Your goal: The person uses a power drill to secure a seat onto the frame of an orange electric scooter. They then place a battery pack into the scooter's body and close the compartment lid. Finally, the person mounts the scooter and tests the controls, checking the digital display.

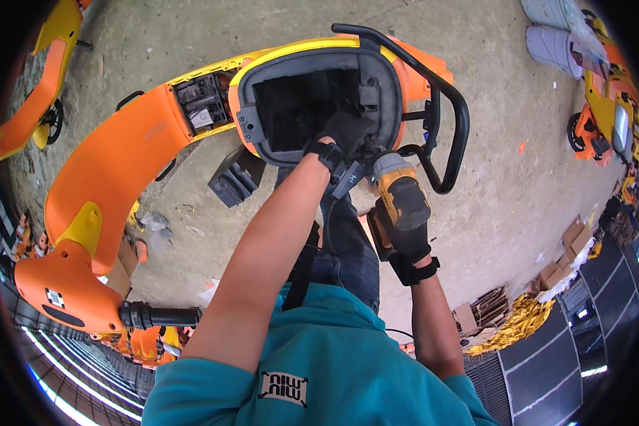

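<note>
Your right hand [410,240], in a black glove, has its fingers closed around the handle of a yellow and grey drill [402,193]. The drill's nose points away from you, near the rim of the open storage bin [245,99] on the orange and yellow scooter [113,160]. Your left hand [349,133], also gloved, is at the near right part of that bin, just beside the drill's nose. Its fingers look bent, but you cannot tell from here how far they are closed or whether they grip anything.

The scooter stands across in front of you, its handlebar [160,316] to your left and a black rail [456,121] to the right of the bin. A black box [236,179] sits on the concrete floor [497,220] near the scooter's side. Buckets [552,51] stand at the upper right, well apart from your hands.
</note>
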Tool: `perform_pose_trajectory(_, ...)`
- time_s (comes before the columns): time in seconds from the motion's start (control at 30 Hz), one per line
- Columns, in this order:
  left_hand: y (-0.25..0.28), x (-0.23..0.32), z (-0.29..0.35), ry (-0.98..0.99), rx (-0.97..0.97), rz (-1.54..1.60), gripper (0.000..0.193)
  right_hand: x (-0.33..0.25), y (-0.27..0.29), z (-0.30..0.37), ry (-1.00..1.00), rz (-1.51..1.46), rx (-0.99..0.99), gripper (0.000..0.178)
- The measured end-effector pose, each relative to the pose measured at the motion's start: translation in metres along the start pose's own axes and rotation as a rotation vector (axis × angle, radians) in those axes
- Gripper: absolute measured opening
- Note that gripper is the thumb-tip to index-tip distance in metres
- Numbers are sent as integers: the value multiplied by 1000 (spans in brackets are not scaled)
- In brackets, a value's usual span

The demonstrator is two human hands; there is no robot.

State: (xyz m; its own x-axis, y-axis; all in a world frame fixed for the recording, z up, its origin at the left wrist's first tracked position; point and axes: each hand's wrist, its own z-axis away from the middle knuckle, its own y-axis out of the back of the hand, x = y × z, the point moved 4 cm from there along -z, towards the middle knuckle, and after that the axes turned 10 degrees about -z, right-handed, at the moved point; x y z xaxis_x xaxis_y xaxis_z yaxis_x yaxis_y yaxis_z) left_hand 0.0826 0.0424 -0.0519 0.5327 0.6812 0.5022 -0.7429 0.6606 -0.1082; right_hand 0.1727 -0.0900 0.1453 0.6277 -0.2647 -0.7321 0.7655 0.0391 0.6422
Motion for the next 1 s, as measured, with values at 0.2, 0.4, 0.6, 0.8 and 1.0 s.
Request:
perform_pose_trajectory(0.2, 2, 13, 12, 67, 4, -101, 36, 5, -3, 1, 71, 63, -7, 34)
perform_pose_trajectory(0.4, 0, 9, 12, 102, -55, 0, 37, 8, -6, 1, 58, 63, -27, 37)
perform_pose_trajectory(0.6, 6, 13, 14, 228, -84, -59, 37, 6, -7, -13, 79, 93, -52, 38)
perform_pose_trajectory(0.8, 3, 6, 5, 93, -106, -20, 34, 11, -13, -4, -302, -281, -45, 34)
perform_pose_trajectory(1.0, -1, -3, 2, 173, -126, 53, 33, -7, 5, -29, -142, -58, -35, 27)
